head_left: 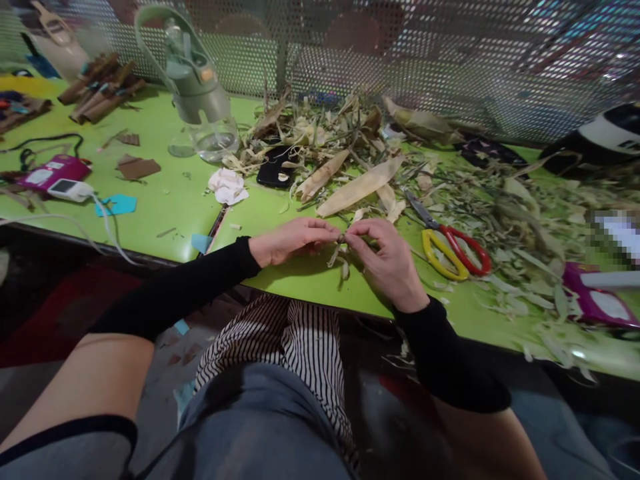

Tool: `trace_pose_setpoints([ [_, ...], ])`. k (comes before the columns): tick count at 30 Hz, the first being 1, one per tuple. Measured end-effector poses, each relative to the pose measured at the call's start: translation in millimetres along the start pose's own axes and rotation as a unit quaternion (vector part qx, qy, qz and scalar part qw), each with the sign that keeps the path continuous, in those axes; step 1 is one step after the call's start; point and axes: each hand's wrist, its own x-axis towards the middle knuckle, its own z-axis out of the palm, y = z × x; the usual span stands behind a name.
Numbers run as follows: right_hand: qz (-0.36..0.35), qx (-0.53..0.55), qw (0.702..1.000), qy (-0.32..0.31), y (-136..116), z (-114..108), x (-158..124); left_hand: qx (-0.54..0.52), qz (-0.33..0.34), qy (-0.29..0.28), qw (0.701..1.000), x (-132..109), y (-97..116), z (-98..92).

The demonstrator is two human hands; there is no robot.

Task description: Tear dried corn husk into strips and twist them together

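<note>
My left hand [300, 238] and my right hand [383, 257] meet over the front edge of the green table [280, 273]. Between their closed fingertips is a small knotted strip of dried husk [341, 240], with loose ends hanging below. Fingers of both hands pinch it; the far side of the grip is hidden. Just beyond my hands lie a pale flat husk leaf [361, 187] and a brownish rolled husk [323, 176]. To the right of my right hand rest scissors [453, 250] with one yellow and one red handle loop, blades pointing away.
A heap of husks [320, 123] sits against the perforated metal screen [330, 47]. Husk scraps [515, 227] cover the right side. A water bottle [203, 100], black phone [277, 167], crumpled tissue [228, 185], purple pack [55, 172] with a white cable, and brown rolls [100, 90] stand leftward.
</note>
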Motion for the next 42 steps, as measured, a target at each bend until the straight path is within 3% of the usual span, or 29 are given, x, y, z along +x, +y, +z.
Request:
trace_pose_setpoints([
  [7,0.016,0.009,1.000,-0.017,0,0,-2,0.049,0.030,-0.003,0.998,2,-2,-0.4],
  [11,0.026,0.009,0.999,-0.027,-2,0,-1,0.109,0.104,0.008,0.989,5,-7,-1.5],
  [13,0.032,0.012,0.999,-0.031,-3,0,-1,0.177,0.168,0.040,0.969,5,-9,-2.6],
  [18,0.059,0.041,0.997,-0.037,-9,-1,-1,0.343,0.308,0.104,0.881,5,-14,-5.6],
  [24,0.078,0.060,0.994,-0.056,-11,-4,0,0.420,0.365,0.130,0.821,1,-13,-11.1],
  [30,0.151,0.174,0.962,-0.145,-14,-6,-4,0.404,0.351,0.160,0.830,-4,-7,-16.7],
  [34,0.093,0.131,0.960,-0.229,-20,-10,-2,0.437,0.356,0.160,0.810,1,-13,-18.3],
  [37,0.049,0.089,0.968,-0.231,-21,-10,2,0.451,0.347,0.162,0.806,11,-17,-22.5],
  [39,0.047,0.076,0.974,-0.210,-18,-7,3,0.438,0.315,0.162,0.827,18,-15,-26.4],
  [42,0.065,0.078,0.980,-0.169,-14,-2,3,0.364,0.235,0.137,0.891,21,-8,-29.3],
])
